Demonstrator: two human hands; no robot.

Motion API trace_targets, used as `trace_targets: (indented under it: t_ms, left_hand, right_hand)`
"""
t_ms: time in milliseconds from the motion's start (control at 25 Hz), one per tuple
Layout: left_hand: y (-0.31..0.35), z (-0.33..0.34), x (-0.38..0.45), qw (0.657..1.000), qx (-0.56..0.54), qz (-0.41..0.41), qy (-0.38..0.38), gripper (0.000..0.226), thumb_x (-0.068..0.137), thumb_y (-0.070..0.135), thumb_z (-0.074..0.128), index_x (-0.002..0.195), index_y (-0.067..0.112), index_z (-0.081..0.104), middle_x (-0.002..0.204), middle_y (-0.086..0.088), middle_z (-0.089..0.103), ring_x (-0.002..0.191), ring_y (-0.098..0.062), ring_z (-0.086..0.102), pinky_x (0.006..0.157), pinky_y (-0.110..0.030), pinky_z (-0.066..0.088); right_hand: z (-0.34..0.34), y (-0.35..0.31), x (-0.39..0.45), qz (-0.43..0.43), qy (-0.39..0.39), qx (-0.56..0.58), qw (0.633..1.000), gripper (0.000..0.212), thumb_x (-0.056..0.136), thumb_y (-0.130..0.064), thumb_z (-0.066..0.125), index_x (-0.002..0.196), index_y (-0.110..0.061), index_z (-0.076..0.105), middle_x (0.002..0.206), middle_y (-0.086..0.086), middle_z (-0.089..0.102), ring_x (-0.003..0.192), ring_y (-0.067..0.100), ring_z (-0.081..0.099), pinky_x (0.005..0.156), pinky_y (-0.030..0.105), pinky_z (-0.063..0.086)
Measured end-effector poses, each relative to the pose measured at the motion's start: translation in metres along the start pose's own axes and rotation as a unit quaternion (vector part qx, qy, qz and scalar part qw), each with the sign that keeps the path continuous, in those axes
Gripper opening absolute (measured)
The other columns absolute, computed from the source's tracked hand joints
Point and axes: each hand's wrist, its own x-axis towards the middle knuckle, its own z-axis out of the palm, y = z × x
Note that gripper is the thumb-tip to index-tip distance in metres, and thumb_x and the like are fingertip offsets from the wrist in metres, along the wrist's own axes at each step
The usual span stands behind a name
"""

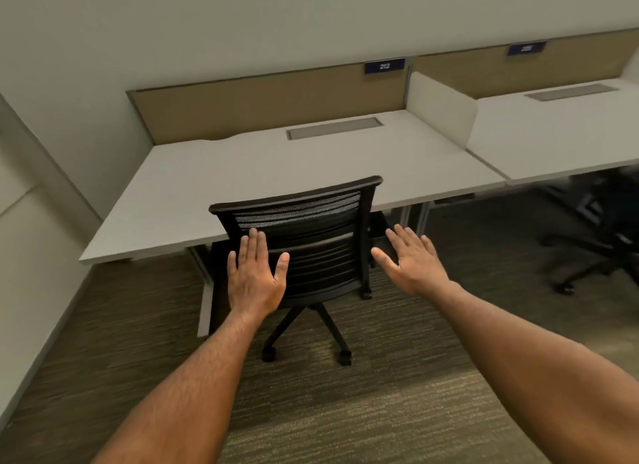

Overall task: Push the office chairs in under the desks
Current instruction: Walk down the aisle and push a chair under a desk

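A black mesh-backed office chair (pixel 311 235) stands at the front edge of a white desk (pixel 262 173), its seat tucked under the top and its backrest against the edge. My left hand (pixel 256 273) is open, fingers spread, in front of the left part of the backrest; whether it touches the mesh I cannot tell. My right hand (pixel 413 259) is open too, to the right of the backrest and apart from it. A second black chair (pixel 601 228) sits mostly under the neighbouring desk (pixel 553 135) at the right, blurred.
A tan back panel (pixel 269 104) with a blue number plate (pixel 384 65) runs behind the desks. A white divider (pixel 441 107) separates them. A wall (pixel 41 194) closes the left side. Carpet floor (pixel 397 377) lies around the chair's castors.
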Motion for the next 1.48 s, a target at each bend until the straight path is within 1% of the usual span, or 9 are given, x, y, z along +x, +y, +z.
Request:
trace_targets:
  t_ms: [160, 320, 560, 760, 1000, 1200, 1360, 1480]
  left_hand:
    - [0.049, -0.002, -0.042, 0.994, -0.004, 0.108, -0.02, 0.078, 0.096, 0.065, 0.004, 0.159, 0.018, 0.0, 0.167, 0.002, -0.009, 0.152, -0.013, -0.013, 0.123, -0.039, -0.011]
    - [0.132, 0.002, -0.087, 0.975, -0.047, 0.213, -0.051, 0.086, 0.09, 0.069, -0.005, 0.159, 0.019, 0.001, 0.167, 0.003, -0.008, 0.152, -0.012, -0.013, 0.123, -0.038, -0.011]
    - [0.28, 0.004, -0.178, 0.921, -0.09, 0.367, -0.097, 0.079, 0.097, 0.065, 0.009, 0.16, 0.019, 0.007, 0.168, 0.003, -0.002, 0.153, -0.012, -0.007, 0.123, -0.037, -0.009]
    - [0.389, 0.014, -0.259, 0.871, -0.1, 0.463, -0.128, 0.079, 0.097, 0.064, 0.012, 0.16, 0.017, 0.011, 0.168, 0.002, 0.002, 0.154, -0.014, -0.004, 0.123, -0.037, -0.007]
    - [0.528, 0.046, -0.363, 0.828, -0.097, 0.53, -0.155, 0.078, 0.098, 0.064, 0.011, 0.16, 0.016, 0.011, 0.168, 0.001, 0.002, 0.154, -0.015, -0.004, 0.124, -0.039, -0.006]
    - [0.642, 0.075, -0.446, 0.799, -0.088, 0.564, -0.188, 0.079, 0.099, 0.064, 0.012, 0.16, 0.015, 0.011, 0.168, 0.0, 0.001, 0.154, -0.015, -0.004, 0.124, -0.04, -0.006]
    - [0.711, 0.089, -0.489, 0.774, -0.094, 0.588, -0.212, 0.08, 0.099, 0.065, 0.01, 0.16, 0.014, 0.008, 0.168, 0.0, -0.002, 0.154, -0.015, -0.008, 0.123, -0.038, -0.01]
    - [0.75, 0.099, -0.512, 0.758, -0.099, 0.608, -0.216, 0.079, 0.099, 0.064, 0.01, 0.16, 0.014, 0.007, 0.168, -0.002, -0.003, 0.154, -0.017, -0.008, 0.123, -0.038, -0.011]
  right_hand:
    - [-0.002, 0.019, -0.093, 0.069, 0.034, -0.001, 0.997, 0.09, 0.088, -0.08, 0.01, 0.159, -0.025, 0.014, 0.167, -0.004, 0.003, 0.152, 0.01, -0.005, 0.123, 0.041, -0.006]
    - [-0.022, 0.053, -0.197, 0.163, 0.075, -0.016, 0.984, 0.087, 0.09, -0.077, 0.015, 0.159, -0.025, 0.015, 0.167, -0.004, 0.006, 0.153, 0.01, -0.003, 0.123, 0.037, -0.006]
    - [-0.063, 0.122, -0.354, 0.322, 0.134, -0.027, 0.937, 0.086, 0.09, -0.076, 0.019, 0.159, -0.023, 0.018, 0.167, -0.001, 0.009, 0.153, 0.013, 0.0, 0.122, 0.039, -0.005]
    - [-0.085, 0.181, -0.471, 0.419, 0.149, -0.027, 0.895, 0.084, 0.093, -0.074, 0.02, 0.159, -0.023, 0.015, 0.168, 0.0, 0.007, 0.153, 0.015, 0.0, 0.122, 0.039, -0.005]
    - [-0.11, 0.281, -0.584, 0.487, 0.169, -0.013, 0.857, 0.085, 0.092, -0.076, 0.018, 0.159, -0.023, 0.015, 0.168, 0.0, 0.008, 0.153, 0.016, 0.001, 0.123, 0.041, -0.004]
    - [-0.133, 0.37, -0.688, 0.546, 0.162, -0.005, 0.822, 0.087, 0.092, -0.076, 0.016, 0.159, -0.021, 0.012, 0.168, 0.0, 0.004, 0.153, 0.016, -0.002, 0.123, 0.042, -0.006]
    - [-0.144, 0.417, -0.749, 0.57, 0.165, -0.008, 0.805, 0.087, 0.092, -0.075, 0.014, 0.159, -0.02, 0.011, 0.168, 0.004, 0.005, 0.154, 0.019, -0.001, 0.122, 0.042, -0.006]
    - [-0.147, 0.447, -0.775, 0.586, 0.168, -0.009, 0.793, 0.087, 0.093, -0.074, 0.013, 0.159, -0.018, 0.012, 0.167, 0.005, 0.006, 0.154, 0.019, -0.001, 0.122, 0.042, -0.006]
